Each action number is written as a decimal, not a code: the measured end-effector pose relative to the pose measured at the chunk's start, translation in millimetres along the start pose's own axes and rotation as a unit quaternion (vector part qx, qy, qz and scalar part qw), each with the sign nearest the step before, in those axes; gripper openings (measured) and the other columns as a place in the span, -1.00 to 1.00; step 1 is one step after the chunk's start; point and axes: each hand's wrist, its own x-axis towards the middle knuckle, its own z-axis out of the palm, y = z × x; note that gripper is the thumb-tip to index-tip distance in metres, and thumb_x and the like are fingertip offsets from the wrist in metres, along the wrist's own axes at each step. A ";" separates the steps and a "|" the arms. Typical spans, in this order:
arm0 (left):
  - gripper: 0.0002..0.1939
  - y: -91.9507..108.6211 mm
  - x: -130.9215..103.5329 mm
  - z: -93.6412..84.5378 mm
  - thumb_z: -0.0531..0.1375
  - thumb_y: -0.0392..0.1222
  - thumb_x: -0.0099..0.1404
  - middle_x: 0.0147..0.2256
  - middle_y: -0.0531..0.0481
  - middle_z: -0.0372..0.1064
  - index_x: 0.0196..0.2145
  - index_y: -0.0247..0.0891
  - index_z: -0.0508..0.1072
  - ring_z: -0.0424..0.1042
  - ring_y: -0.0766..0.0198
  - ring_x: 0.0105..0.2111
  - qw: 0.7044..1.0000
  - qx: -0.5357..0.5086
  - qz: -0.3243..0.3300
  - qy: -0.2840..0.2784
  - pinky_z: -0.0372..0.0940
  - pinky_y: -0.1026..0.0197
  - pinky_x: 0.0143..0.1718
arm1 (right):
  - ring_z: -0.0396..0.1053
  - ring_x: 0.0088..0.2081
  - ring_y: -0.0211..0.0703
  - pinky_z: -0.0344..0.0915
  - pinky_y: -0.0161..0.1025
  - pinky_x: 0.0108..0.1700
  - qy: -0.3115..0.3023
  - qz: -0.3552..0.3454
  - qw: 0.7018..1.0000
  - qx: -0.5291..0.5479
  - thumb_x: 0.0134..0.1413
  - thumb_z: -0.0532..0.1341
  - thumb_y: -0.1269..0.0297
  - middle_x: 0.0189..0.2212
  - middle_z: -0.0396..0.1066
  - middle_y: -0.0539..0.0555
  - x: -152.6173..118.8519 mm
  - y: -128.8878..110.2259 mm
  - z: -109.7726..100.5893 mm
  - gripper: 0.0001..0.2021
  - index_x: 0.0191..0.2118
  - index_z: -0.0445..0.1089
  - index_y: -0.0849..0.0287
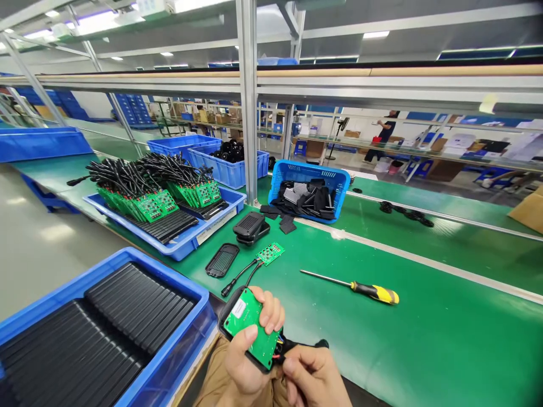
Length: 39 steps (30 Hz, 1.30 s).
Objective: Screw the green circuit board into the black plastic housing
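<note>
My left hand [254, 345] is wrapped round a black casing with a green circuit board [254, 325] seated in it, a white label near the board's upper end. At the casing's lower right end, my right hand [311, 373] pinches the black cable [299, 343] beside red, yellow and blue wires. Beyond them lie a loose green board [270, 254] with two black leads, an open black cover [222, 260] and a small stack of black casings [250, 226]. A yellow and black screwdriver [373, 291] rests on the green bench to the right.
Blue trays hold black casings [139, 305] at lower left and cabled boards [156, 203] behind. A blue basket [343, 192] contains dark pieces. A metal post [249, 113] rises mid-bench; a person [386, 133] stands far back.
</note>
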 end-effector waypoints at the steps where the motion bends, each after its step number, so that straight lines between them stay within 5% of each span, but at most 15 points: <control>1: -0.72 0.4 0.0 1.9 0.21 -0.10 0.07 -0.50 0.10 0.00 -0.25 -0.24 0.34 -0.01 0.37 -0.53 1.000 -0.004 -0.001 -0.001 0.09 0.24 -0.48 | 0.03 -0.76 -0.39 0.04 -0.39 -0.67 -0.005 -0.002 1.000 0.019 -0.05 0.22 -0.30 -0.82 0.13 -0.09 0.9 1.9 2.1 -0.43 -0.58 0.37 0.20; 6: -0.72 1.5 -1.3 1.4 0.23 -0.08 0.07 -0.50 0.10 0.00 -0.26 -0.23 0.32 -0.01 0.36 -0.53 1.000 0.010 -0.001 -0.014 0.08 0.22 -0.47 | -0.01 -0.77 -0.43 -0.02 -0.41 -0.66 -0.022 0.006 0.998 0.052 -0.07 0.26 -0.28 -0.85 0.08 -0.10 4.6 2.4 4.4 -0.39 -0.73 0.22 0.18; 14: -0.67 4.5 -14.3 -24.2 0.31 -0.12 0.08 -0.41 0.00 0.18 -0.22 -0.16 0.31 0.22 0.21 -0.41 0.985 0.144 -0.063 -0.070 0.18 0.13 -0.35 | 0.17 -0.77 -0.41 -0.05 -0.49 -0.73 -0.041 0.067 0.996 0.049 -0.12 0.33 -0.23 -0.74 0.34 0.00 6.6 -5.5 1.1 -0.46 -0.59 0.26 0.21; 17: -0.71 4.9 -5.5 -18.0 0.25 -0.14 0.11 -0.45 0.04 0.12 -0.20 -0.19 0.32 0.14 0.29 -0.47 0.997 0.056 -0.046 -0.031 0.17 0.18 -0.39 | 0.34 -0.67 -0.28 0.15 -0.42 -0.63 0.007 -0.035 0.993 -0.115 0.09 0.23 -0.13 -0.65 0.45 0.06 -1.2 -14.5 -1.1 -0.56 -0.50 0.39 0.20; 19: -0.75 6.5 2.1 -11.7 0.20 -0.15 0.12 -0.48 0.08 0.04 -0.22 -0.23 0.33 0.05 0.35 -0.51 0.999 -0.006 -0.043 -0.005 0.12 0.23 -0.44 | 0.41 -0.57 -0.22 0.27 -0.35 -0.49 0.092 -0.206 0.931 -0.287 0.20 0.22 0.09 -0.57 0.49 0.06 -6.9 -24.4 -5.0 -0.74 -0.41 0.46 0.15; 21: -0.76 8.6 7.2 -7.8 0.19 -0.16 0.12 -0.49 0.11 -0.03 -0.24 -0.26 0.34 -0.02 0.39 -0.53 0.998 -0.042 -0.051 0.013 0.10 0.26 -0.46 | 0.43 -0.47 -0.17 0.32 -0.31 -0.38 0.156 -0.367 0.821 -0.407 0.19 0.24 0.28 -0.47 0.51 0.07 -9.4 -34.0 -9.5 -0.92 -0.30 0.46 0.12; 23: -0.76 10.1 8.5 -7.1 0.19 -0.16 0.11 -0.49 0.13 -0.06 -0.25 -0.27 0.34 -0.05 0.40 -0.53 0.996 -0.060 -0.061 0.026 0.10 0.28 -0.46 | 0.42 -0.41 -0.13 0.33 -0.26 -0.34 0.168 -0.445 0.753 -0.456 0.20 0.23 0.31 -0.40 0.50 0.10 -7.4 -39.2 -12.5 -0.94 -0.23 0.42 0.15; 33: -0.75 8.5 0.5 -4.1 0.18 -0.13 0.12 -0.49 0.12 -0.06 -0.25 -0.27 0.34 -0.07 0.41 -0.53 0.993 -0.076 -0.084 0.014 0.08 0.27 -0.46 | 0.30 -0.43 -0.16 0.25 -0.25 -0.39 0.167 -0.552 0.685 -0.446 0.22 0.21 0.41 -0.48 0.41 0.12 4.2 -35.9 -18.6 -0.95 -0.25 0.40 0.27; 36: -0.75 8.6 -0.5 -2.3 0.18 -0.12 0.12 -0.49 0.12 -0.06 -0.24 -0.26 0.33 -0.07 0.40 -0.53 0.994 -0.070 -0.078 0.013 0.08 0.27 -0.47 | 0.31 -0.43 -0.17 0.25 -0.25 -0.38 0.144 -0.547 0.694 -0.445 0.22 0.21 0.40 -0.48 0.42 0.12 1.7 -43.2 -21.6 -0.94 -0.24 0.42 0.27; 39: -0.74 8.5 -1.2 -1.3 0.19 -0.11 0.11 -0.50 0.12 -0.06 -0.25 -0.25 0.32 -0.07 0.39 -0.54 0.997 -0.050 -0.058 -0.001 0.07 0.25 -0.47 | 0.31 -0.50 -0.24 0.23 -0.32 -0.42 0.113 -0.475 0.783 -0.386 0.24 0.19 0.35 -0.53 0.42 0.07 0.6 -41.7 -19.6 -0.88 -0.31 0.45 0.23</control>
